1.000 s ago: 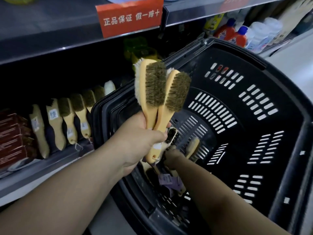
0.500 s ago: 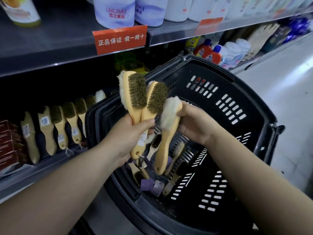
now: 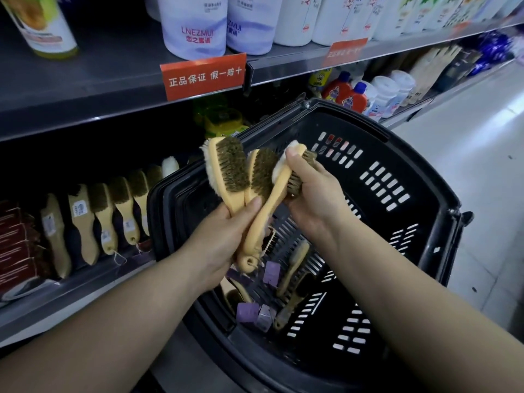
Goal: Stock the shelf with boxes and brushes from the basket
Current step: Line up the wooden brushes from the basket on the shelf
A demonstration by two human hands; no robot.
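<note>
- The left hand [image 3: 224, 239] is curled tight round the handles of two brushes [image 3: 231, 168], whose heads fan upward and touch side by side.
- The right hand [image 3: 314, 194] wraps its fingers round the head of a third brush [image 3: 272, 205]. That brush's handle slants down across the left thumb.
- The step looks like gathering a bundle. It would go well if the third handle slides in parallel with the other two, so that the left thumb can clamp all three before the right hand lets go.
- The handles are smooth, pale wood with a curved waist and a hole at the end. The bristles are coarse and brown-olive, and a soft white fringe runs along the back of each head.
- All three brushes hang above the black basket [image 3: 340, 114], which is hard plastic with slotted walls.
- More loose brushes [image 3: 295, 265] and small purple pieces [image 3: 270, 272] lie in the bottom. Whether the purple pieces are tags or boxes cannot be told.
- To the left, the lower shelf [image 3: 71, 293] carries a row of matching brushes [image 3: 105, 217] that stand on their handles, beside reddish boxes [image 3: 17, 245].
- Above, white bottles [image 3: 195, 24] stand over an orange label [image 3: 202, 76].
</note>
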